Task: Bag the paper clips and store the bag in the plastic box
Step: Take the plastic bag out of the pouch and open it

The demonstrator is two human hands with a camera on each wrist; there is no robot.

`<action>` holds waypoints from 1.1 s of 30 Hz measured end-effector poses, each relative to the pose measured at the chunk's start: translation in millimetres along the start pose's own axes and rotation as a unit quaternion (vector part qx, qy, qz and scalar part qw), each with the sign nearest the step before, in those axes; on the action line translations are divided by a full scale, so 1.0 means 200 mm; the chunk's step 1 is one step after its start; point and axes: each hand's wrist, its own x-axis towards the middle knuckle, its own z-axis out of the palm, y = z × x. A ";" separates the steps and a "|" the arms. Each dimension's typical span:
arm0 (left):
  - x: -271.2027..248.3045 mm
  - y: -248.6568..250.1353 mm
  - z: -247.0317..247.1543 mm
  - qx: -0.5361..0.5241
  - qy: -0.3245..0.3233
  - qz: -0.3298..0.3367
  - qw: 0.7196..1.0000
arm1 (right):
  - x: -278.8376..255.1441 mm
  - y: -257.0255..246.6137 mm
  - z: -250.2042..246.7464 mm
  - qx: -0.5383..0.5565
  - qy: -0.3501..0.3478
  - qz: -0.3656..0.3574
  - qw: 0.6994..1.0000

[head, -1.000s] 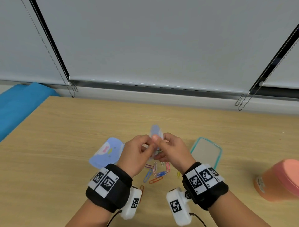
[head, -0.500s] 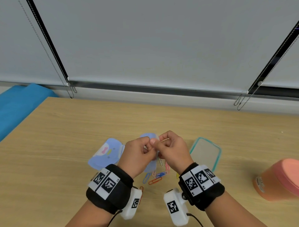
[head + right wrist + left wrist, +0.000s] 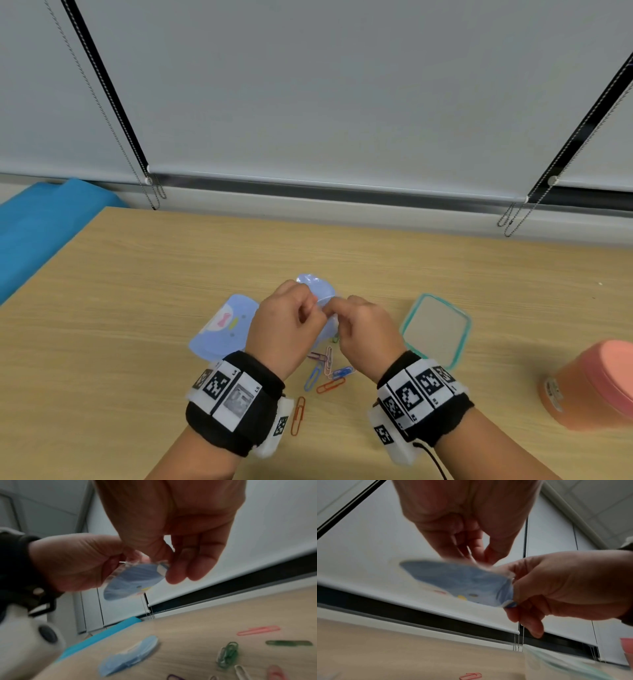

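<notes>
Both hands hold a small light-blue printed bag [image 3: 317,289] above the table. My left hand [image 3: 301,308] pinches its edge from the left and my right hand [image 3: 346,308] pinches it from the right. In the left wrist view the bag [image 3: 462,582] fans out to the left between the left hand's fingertips [image 3: 481,555] and the right hand [image 3: 556,585]. Several coloured paper clips [image 3: 325,371] lie on the wood below the hands; the right wrist view shows some of them [image 3: 228,654]. The clear plastic box with a teal rim [image 3: 460,346] stands to the right.
A stack of similar blue bags [image 3: 224,329] lies left of the hands. An orange tub with a pink lid [image 3: 596,383] stands at the right edge. A blue cloth [image 3: 41,233] lies beyond the table's left edge. Blinds with bead chains [image 3: 156,192] hang behind.
The bag stood upright between the fingers a second ago; it has tipped, and its free end now leans up and left. Both hands keep pinching it and have barely shifted.
</notes>
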 end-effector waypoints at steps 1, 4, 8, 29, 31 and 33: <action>0.00 0.00 0.00 0.007 -0.016 0.023 1.000 | 0.01 0.00 0.00 -0.005 -0.027 0.006 1.000; -0.01 0.00 -0.02 -0.006 -0.075 0.044 0.996 | 0.02 0.00 -0.05 0.059 -0.120 -0.002 0.991; -0.03 -0.02 -0.09 -0.013 -0.228 -0.027 0.973 | 0.00 0.04 -0.14 0.279 -0.175 0.071 0.942; -0.09 -0.11 -0.02 0.101 -0.313 -0.062 0.942 | -0.02 0.03 0.03 0.102 -0.213 0.004 0.972; -0.10 -0.10 -0.01 0.103 -0.310 -0.054 0.943 | -0.02 0.02 0.02 0.050 -0.226 -0.023 0.973; -0.10 -0.10 0.01 0.095 -0.285 -0.055 0.952 | -0.02 0.01 0.02 0.045 -0.228 -0.028 0.972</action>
